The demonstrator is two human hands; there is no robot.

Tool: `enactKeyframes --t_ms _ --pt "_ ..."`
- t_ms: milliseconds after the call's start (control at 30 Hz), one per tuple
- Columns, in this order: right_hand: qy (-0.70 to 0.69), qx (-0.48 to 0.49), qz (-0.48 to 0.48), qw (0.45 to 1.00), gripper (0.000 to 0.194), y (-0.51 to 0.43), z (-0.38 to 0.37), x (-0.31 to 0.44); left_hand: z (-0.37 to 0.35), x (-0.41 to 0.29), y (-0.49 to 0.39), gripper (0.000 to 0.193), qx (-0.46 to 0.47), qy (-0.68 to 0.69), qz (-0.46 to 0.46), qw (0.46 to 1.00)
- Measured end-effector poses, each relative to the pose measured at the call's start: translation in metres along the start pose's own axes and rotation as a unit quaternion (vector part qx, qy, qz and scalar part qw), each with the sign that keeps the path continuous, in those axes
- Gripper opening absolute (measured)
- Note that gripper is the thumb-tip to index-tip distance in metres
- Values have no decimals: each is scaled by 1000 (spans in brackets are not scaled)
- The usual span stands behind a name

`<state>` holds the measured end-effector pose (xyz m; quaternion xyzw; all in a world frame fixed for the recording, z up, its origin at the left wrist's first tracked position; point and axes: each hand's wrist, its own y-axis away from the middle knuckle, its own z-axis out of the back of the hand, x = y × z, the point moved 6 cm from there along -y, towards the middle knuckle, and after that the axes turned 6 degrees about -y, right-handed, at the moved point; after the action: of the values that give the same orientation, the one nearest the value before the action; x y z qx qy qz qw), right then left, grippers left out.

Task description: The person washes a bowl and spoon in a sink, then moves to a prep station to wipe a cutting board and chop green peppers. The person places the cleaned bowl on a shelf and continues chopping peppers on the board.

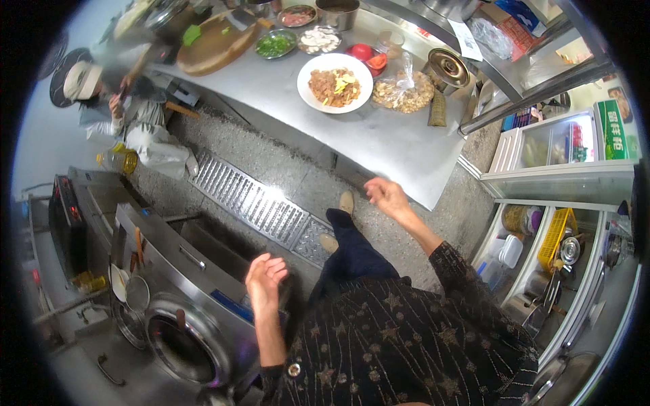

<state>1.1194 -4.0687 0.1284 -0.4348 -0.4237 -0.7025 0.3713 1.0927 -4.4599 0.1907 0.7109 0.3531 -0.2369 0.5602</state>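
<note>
My left hand (266,276) is raised beside the steel wok range (203,284), its fingers loosely bent and nothing in it. Near the front edge of the steel worktable (391,152) I hold my right hand (388,198) in the air, fingers slightly curled, also without anything. On that table are a white plate of raw sliced meat with yellow pieces on top (335,83), a tied clear plastic bag of light brown pieces (406,91) and a lidded metal pot (449,68). A large empty-looking wok (183,350) sits in the range.
A round wooden chopping board (218,45) with a cleaver (241,19), a bowl of chopped greens (275,44) and tomatoes (362,52) stand farther back. Another person (137,111) sits at the left by an oil bottle (122,160). A metal drain grate (249,198) crosses the floor; shelves (538,243) line the right.
</note>
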Motion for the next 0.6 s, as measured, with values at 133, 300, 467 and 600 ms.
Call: enactKeyframes --t_ms 133,300,467,600 --pt "72 -134 85 985 25 -45 57 28 -55 -18 -37 26 61 -33 14 997" --pt "25 -337 154 929 43 -115 150 79 -118 -41 -70 28 118 -71 38 990" --pt "176 -318 84 928 62 -191 185 85 -172 -54 -93 25 120 -123 53 984" --pt "258 -293 100 915 36 -214 178 76 -213 -59 -110 24 139 -157 68 975"
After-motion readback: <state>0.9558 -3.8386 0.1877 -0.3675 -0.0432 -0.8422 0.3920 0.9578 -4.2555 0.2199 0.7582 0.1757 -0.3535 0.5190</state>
